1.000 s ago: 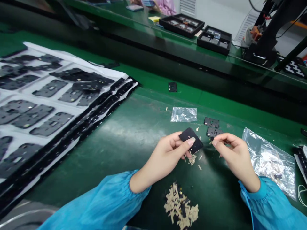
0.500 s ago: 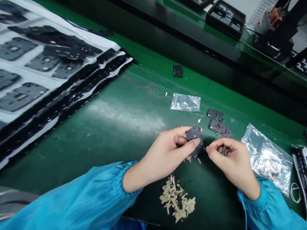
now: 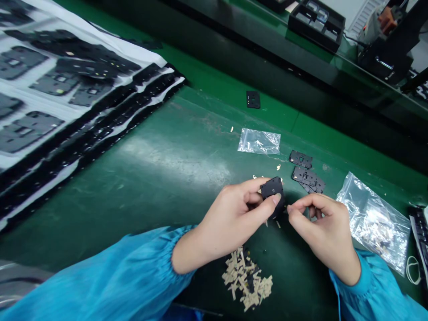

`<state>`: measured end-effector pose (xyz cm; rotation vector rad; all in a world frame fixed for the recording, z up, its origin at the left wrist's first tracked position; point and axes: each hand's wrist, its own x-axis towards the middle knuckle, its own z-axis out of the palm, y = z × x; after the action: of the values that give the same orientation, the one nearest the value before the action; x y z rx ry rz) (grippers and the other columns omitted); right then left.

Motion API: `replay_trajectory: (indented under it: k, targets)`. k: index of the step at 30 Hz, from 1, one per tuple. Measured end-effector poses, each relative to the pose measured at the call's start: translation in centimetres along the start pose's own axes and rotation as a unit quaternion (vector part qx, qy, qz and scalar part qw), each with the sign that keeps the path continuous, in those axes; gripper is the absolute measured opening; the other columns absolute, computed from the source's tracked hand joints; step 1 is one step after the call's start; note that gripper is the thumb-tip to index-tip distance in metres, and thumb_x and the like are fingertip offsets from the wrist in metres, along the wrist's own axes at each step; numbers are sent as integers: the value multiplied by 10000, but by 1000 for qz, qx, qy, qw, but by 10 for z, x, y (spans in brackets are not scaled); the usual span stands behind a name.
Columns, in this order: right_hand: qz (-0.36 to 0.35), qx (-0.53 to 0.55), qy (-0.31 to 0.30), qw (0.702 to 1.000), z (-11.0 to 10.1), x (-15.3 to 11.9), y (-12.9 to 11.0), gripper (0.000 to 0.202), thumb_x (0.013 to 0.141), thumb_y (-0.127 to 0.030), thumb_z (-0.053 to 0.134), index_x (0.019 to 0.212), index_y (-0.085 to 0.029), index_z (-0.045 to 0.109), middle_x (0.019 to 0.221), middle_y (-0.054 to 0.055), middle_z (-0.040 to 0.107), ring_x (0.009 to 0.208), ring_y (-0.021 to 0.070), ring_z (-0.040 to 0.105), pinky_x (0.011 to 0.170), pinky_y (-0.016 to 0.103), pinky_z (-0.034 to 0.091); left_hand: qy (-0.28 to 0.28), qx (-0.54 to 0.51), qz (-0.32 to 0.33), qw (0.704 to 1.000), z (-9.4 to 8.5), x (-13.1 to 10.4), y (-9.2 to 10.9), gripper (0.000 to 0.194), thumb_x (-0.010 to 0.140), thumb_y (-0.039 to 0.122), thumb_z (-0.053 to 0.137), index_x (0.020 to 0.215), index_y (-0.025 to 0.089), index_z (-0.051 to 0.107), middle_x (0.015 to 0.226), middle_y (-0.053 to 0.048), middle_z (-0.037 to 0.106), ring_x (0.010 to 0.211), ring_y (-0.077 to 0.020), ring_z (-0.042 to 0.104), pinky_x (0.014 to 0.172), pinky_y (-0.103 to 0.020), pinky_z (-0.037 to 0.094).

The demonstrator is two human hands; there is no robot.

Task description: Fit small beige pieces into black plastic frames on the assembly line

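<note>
Held part [image 3: 272, 189]: being gripped between the left thumb and fingers, over the tabletop [image 3: 187, 178], between the near-edge pile and the small bag.
Left hand [image 3: 230, 218]: grasping the held part, its thumb pressing on the dark face.
Right hand [image 3: 321, 227]: pinching thumb and forefinger together just beside the held part; whether a scrap is sitting between them, I cannot tell.
Pile [image 3: 247, 281]: pale strips and dark bits lying loose toward the near edge.
Small bag [image 3: 259, 141]: lying flat toward the far edge.
Lone part [image 3: 253, 99]: lying beyond the small bag, nearer the far edge.
Loose parts [image 3: 301, 158]: lying beyond the right hand, some overlapping.
Large bag [image 3: 376, 225]: holding small pieces, lying toward the right edge.
White loop [image 3: 413, 270]: lying beside the large bag.
Sheets [image 3: 72, 104]: carrying many dark parts, filling the far left corner.
Black box [image 3: 316, 24]: standing on the shelf past the far edge.
</note>
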<state>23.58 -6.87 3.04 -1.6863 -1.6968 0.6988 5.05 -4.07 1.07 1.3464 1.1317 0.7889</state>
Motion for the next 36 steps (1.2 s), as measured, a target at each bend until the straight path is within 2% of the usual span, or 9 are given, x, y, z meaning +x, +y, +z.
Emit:
replay_trajectory:
  k: [11,20,36]
  targets:
    - [-1,6,6,1000,1,0,0,152,778,-199,660,629,-225,671,563,-39,598,497,126,441,499,284,360,2,-12,5,1000,1,0,1,179,903,310,635,1018,219,738,588,27,682,500,-158,629,430,-233,471]
    - [-37,-8,15,999,0,-3,0,158,794,-171,672,645,-220,655,586,-46,620,514,125,444,536,295,382,3,-15,6,1000,2,-1,0,175,904,317,636,1017,225,734,585,27,677,504,-161,624,431,-237,469]
    - [-53,-12,16,998,2,-2,0,162,790,-161,661,635,-206,646,572,-61,589,501,106,425,520,263,362,-6,15,45,999,0,-1,2,158,941,255,600,1009,167,711,578,38,666,492,-121,614,453,-192,463]
